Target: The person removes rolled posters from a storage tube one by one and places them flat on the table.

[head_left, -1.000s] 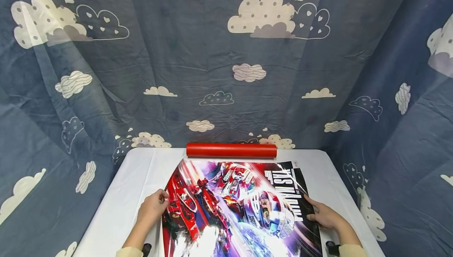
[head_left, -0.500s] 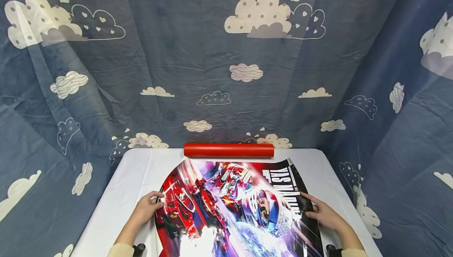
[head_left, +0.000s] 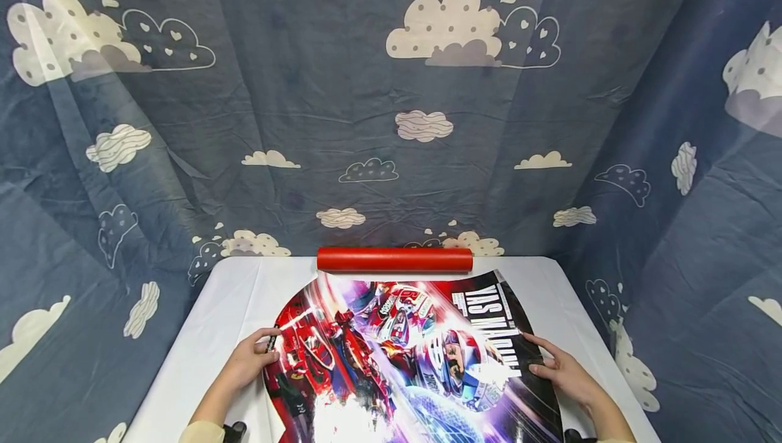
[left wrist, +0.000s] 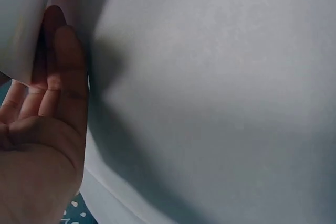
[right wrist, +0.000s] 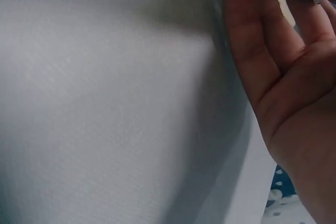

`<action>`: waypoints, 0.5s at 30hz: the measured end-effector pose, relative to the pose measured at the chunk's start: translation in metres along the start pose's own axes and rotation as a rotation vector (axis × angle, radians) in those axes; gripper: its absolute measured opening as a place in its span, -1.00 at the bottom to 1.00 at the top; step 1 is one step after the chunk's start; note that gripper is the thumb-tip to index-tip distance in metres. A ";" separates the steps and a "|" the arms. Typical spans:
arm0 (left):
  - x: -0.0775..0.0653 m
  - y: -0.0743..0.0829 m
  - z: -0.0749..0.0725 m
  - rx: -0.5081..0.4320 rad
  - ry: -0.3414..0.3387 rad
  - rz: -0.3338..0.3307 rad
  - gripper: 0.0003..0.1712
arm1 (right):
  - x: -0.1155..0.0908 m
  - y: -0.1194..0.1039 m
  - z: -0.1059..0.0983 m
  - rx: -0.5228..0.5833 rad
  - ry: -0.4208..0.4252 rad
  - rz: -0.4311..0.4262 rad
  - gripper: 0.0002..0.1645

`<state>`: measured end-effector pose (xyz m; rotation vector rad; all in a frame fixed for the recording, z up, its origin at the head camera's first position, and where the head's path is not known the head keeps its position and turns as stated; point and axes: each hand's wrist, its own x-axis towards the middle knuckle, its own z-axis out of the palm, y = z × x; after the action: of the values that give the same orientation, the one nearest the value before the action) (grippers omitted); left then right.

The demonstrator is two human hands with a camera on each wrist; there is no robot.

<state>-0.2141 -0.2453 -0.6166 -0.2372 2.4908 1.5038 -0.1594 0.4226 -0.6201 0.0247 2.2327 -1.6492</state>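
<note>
A glossy poster (head_left: 421, 334) with red racing cars, helmets and white lettering lies over the near part of the white table, its side edges bowed up. My left hand (head_left: 247, 361) pinches the poster's left edge, thumb on the near side. On the opposite side my right hand (head_left: 568, 372) holds the right edge between thumb and fingers. In the left wrist view the fingers (left wrist: 68, 66) reach behind the pale sheet; in the right wrist view only a corner of the sheet shows beside the right hand (right wrist: 294, 87). The poster's near end is cut off by the frame.
A red cylinder (head_left: 394, 260), like a tube or roll, lies crosswise at the far edge of the white table (head_left: 238, 294). Behind and to both sides hangs a dark blue cloth (head_left: 342, 104) printed with clouds.
My left hand has moved a little left and the poster's left edge has shifted outward with it. The right hand stays nearly in place. The red cylinder has not moved on the table.
</note>
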 end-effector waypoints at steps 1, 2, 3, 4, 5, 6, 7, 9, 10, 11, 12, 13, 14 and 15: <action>0.000 -0.001 -0.001 0.004 -0.001 -0.002 -0.38 | 0.000 0.000 0.000 0.015 0.000 -0.007 -0.02; 0.000 -0.003 -0.003 -0.003 -0.004 -0.004 -0.37 | -0.001 0.001 0.000 0.025 0.004 -0.014 -0.03; 0.000 -0.005 -0.004 -0.018 -0.007 0.000 -0.35 | -0.001 0.001 0.000 0.035 0.010 -0.020 -0.04; 0.000 -0.006 -0.005 -0.033 -0.010 0.004 -0.34 | -0.001 0.001 0.001 0.048 0.016 -0.024 -0.04; 0.000 -0.008 -0.007 -0.043 -0.014 0.010 -0.33 | -0.002 0.001 0.001 0.063 0.022 -0.027 -0.05; -0.001 -0.009 -0.009 -0.056 -0.018 0.014 -0.32 | -0.002 0.000 0.001 0.080 0.029 -0.029 -0.08; -0.002 -0.010 -0.011 -0.064 -0.015 0.014 -0.32 | -0.002 0.000 0.001 0.097 0.032 -0.034 -0.10; -0.004 -0.012 -0.014 -0.079 -0.005 -0.004 -0.31 | -0.003 0.001 0.001 0.150 0.041 -0.042 -0.17; -0.005 -0.013 -0.016 -0.082 0.000 -0.014 -0.30 | -0.004 0.001 0.001 0.179 0.037 -0.053 -0.20; -0.006 -0.013 -0.018 -0.092 -0.002 -0.018 -0.28 | -0.004 0.001 0.001 0.206 0.033 -0.071 -0.23; -0.008 -0.013 -0.020 -0.105 0.000 -0.023 -0.27 | -0.004 0.001 0.001 0.238 0.028 -0.091 -0.24; -0.008 -0.014 -0.021 -0.113 0.003 -0.024 -0.25 | -0.005 0.001 0.001 0.266 0.018 -0.114 -0.25; -0.010 -0.014 -0.023 -0.136 0.002 -0.027 -0.24 | -0.005 0.001 0.002 0.294 0.011 -0.139 -0.25; -0.011 -0.014 -0.025 -0.157 -0.003 -0.023 -0.22 | -0.005 0.000 0.002 0.320 -0.002 -0.164 -0.25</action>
<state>-0.2028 -0.2734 -0.6145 -0.2874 2.3614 1.6901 -0.1541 0.4217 -0.6188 -0.0799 1.9920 -2.0777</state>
